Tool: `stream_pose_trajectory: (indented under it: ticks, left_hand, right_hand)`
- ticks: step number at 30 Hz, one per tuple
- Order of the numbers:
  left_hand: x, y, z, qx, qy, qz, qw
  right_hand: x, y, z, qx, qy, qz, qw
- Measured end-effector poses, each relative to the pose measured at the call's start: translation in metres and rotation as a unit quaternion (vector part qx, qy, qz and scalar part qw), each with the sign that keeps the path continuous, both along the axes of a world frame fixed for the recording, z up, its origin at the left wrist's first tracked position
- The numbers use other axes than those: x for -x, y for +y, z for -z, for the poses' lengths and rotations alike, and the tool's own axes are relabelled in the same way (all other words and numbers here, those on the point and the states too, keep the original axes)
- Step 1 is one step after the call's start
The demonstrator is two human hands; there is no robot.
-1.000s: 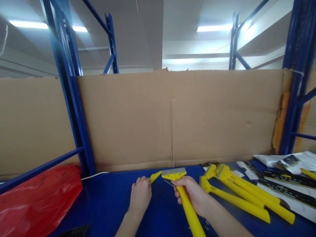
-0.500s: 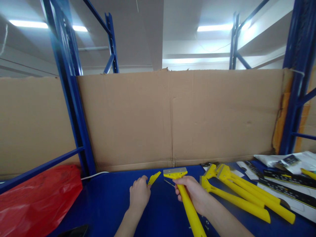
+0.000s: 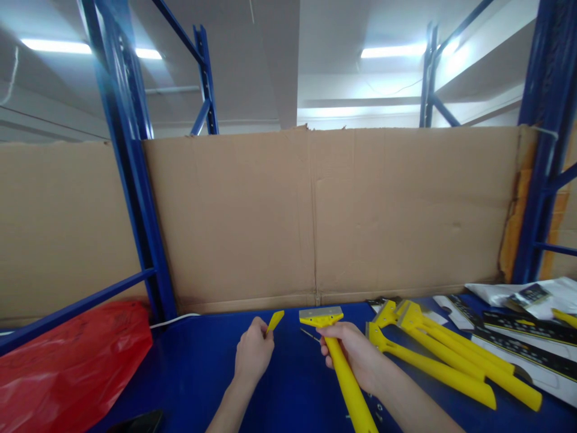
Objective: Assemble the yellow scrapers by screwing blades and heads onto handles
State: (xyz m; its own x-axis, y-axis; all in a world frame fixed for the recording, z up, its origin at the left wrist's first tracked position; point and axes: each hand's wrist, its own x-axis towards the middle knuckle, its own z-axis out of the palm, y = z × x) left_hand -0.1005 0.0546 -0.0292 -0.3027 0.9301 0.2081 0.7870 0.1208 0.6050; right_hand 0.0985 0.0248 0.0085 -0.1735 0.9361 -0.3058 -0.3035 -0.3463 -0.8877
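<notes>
My left hand (image 3: 255, 352) is closed on a small yellow piece (image 3: 275, 320), whose tip sticks up past the fingers. To its right, my right hand (image 3: 349, 349) grips a yellow scraper (image 3: 343, 373) just below its head; a metal plate lies across that head and the long handle points down toward me. A thin dark rod (image 3: 310, 334) shows by the right fingers; whether they hold it I cannot tell. Several more yellow scrapers (image 3: 437, 367) lie in a pile right of my right hand.
A red plastic bag (image 3: 76, 367) lies at the left, with a dark object (image 3: 137, 423) near the front edge. Black-and-white packages (image 3: 527, 349) are at the right. Cardboard (image 3: 234, 222) stands behind the blue table (image 3: 193, 367), between blue posts.
The yellow piece in my left hand has turned more upright, and less of it shows. My left hand has shifted slightly left; my right hand and its scraper look almost unmoved.
</notes>
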Motion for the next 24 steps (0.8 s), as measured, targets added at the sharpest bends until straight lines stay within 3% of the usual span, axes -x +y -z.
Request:
stream_pose_trajectory:
  ticks: [5,9,18,24]
  left_hand:
    - [0.010,0.007,0.004,-0.059,-0.231,-0.012,0.971]
    - [0.012,0.009,0.001,-0.108,-0.434,-0.023,0.894]
    - [0.006,0.003,-0.005,-0.138,-0.478,-0.060,0.866]
    - [0.004,0.000,-0.015,-0.176,-0.535,-0.085,0.822]
  right_hand:
    - [0.000,0.000,-0.001,-0.004,0.003,-0.002,1.000]
    - [0.000,0.000,0.000,-0.001,0.007,-0.004,1.000]
    - [-0.001,0.000,0.002,-0.015,0.039,-0.010,0.999]
    - [-0.001,-0.002,0.002,-0.046,0.073,-0.030,0.996]
